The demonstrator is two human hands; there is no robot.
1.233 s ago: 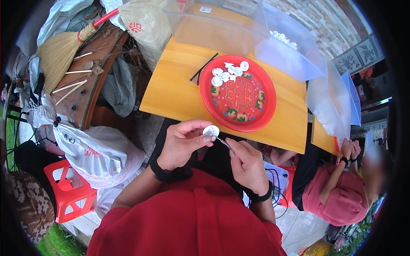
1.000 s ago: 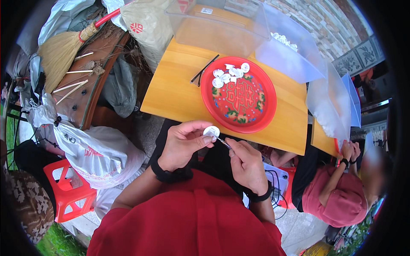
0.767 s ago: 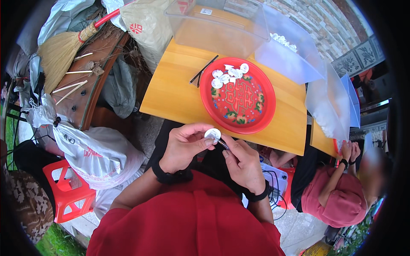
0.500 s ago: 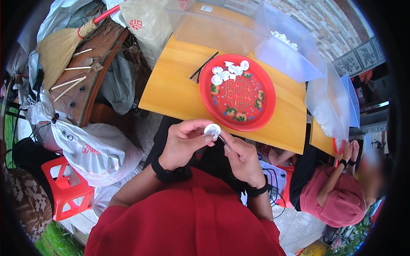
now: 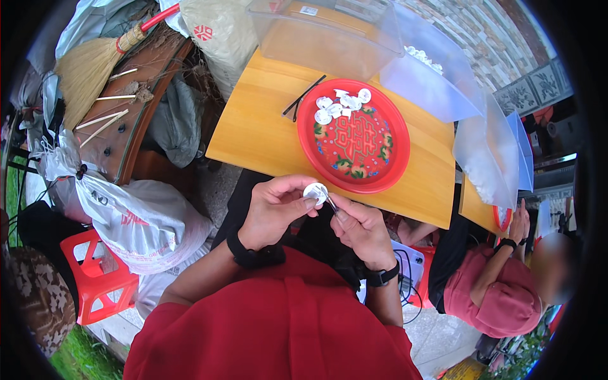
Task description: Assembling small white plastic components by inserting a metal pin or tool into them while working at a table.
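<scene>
My left hand [image 5: 277, 209] pinches a small white round plastic piece [image 5: 313, 191] between thumb and fingertips, just off the table's near edge. In my right hand [image 5: 364, 233] is a slim dark tool [image 5: 330, 202] with a metallic sheen, its tip at the right side of the white piece. Whether the tip touches the piece, I cannot tell. Beyond my hands, a round red tray [image 5: 305, 142] with a floral pattern lies on the table. Several similar white pieces [image 5: 334, 109] sit in its upper left part.
The yellow wooden table [image 5: 253, 126] carries two thin black sticks [image 5: 304, 98] and a clear plastic bin [image 5: 323, 44]. Behind stands a translucent bin [image 5: 437, 88] with white pieces. White sacks [image 5: 136, 218] and a red stool [image 5: 95, 278] are left; another person [image 5: 494, 288] sits right.
My right hand has shifted slightly down and right, and the tool's angle at the white piece is a little different. My left hand keeps its pinch on the piece.
</scene>
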